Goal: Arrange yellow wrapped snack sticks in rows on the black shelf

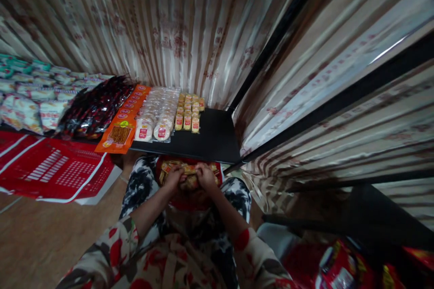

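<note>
View: head camera, looking down at a dim shelf and the person's lap.
Left hand: the left hand is over the lap, fingers bent and drawn in narrow, closed on one end of a gold packet.
Right hand: the right hand is just beside it, fingers likewise curled in, closed on the packet's other end; the exact fingertip contact is too small to make out.
Gold packet: between the two hands, above a red container that sits between the knees; whether it is a bag or a box I cannot tell.
Loose packets: more gold pieces lie in the container, around and below the hands.
Black shelf: directly beyond the container runs a black shelf, its right end bare.
Small yellow packs: nearest that end, yellow packs with red labels stand in short rows.
Round packs: to their left, touching or nearly so, clear-wrapped pale rounds line up in two columns.
Orange bag: next comes a flat orange bag, its lower end jutting over the shelf's front edge.
Farther left: a heap of dark shiny packs, then white bags, with green-topped ones behind.
Below the shelf: a red printed sheet hangs at left, above a brown floor.
Backdrop: striped curtain behind, black bars crossing at right.
Lower right: shiny red packages, partly blurred.
Clothing: patterned sleeves and black-and-white trousers.
</note>
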A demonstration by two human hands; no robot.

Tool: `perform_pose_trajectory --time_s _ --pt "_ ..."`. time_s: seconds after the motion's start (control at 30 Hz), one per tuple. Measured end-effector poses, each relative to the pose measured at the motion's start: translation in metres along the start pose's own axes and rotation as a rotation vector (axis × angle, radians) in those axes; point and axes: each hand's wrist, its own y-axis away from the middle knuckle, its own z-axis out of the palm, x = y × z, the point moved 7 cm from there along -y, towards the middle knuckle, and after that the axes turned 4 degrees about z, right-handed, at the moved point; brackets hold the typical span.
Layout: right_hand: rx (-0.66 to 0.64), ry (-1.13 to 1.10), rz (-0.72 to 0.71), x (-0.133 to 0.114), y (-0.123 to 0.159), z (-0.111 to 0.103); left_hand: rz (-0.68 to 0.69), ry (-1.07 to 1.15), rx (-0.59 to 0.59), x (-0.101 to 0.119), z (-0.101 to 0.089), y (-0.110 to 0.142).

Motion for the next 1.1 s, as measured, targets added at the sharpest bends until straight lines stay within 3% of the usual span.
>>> perform_pose_trajectory --time_s 0.13,0.4,0.53,0.7,0.87,1.1 --pt "0.014 -0.062 -0.021 -0.011 0.008 -0.009 0.057 -0.011 -0.034 0.019 -0.001 0.009" --pt "-0.096 -0.246 -0.031 -0.035 0.016 -0.022 0.224 -0.068 -0.076 0.067 -0.002 0.022" --pt "-0.145 -0.442 0.053 -0.039 0.014 -0.019 0.290 -0.144 -0.136 0.092 0.006 0.027" --pt "-0.187 -0.573 0.054 -0.052 0.008 -0.022 0.322 -0.169 -0.220 0.112 0.024 0.027" --pt "-0.128 -0.641 0.080 -0.053 -0.005 -0.036 0.378 -0.217 -0.228 0.128 0.043 0.020" --pt "0.060 -0.558 0.144 -0.026 -0.038 -0.059 0.461 -0.177 -0.226 0.141 0.078 0.006"
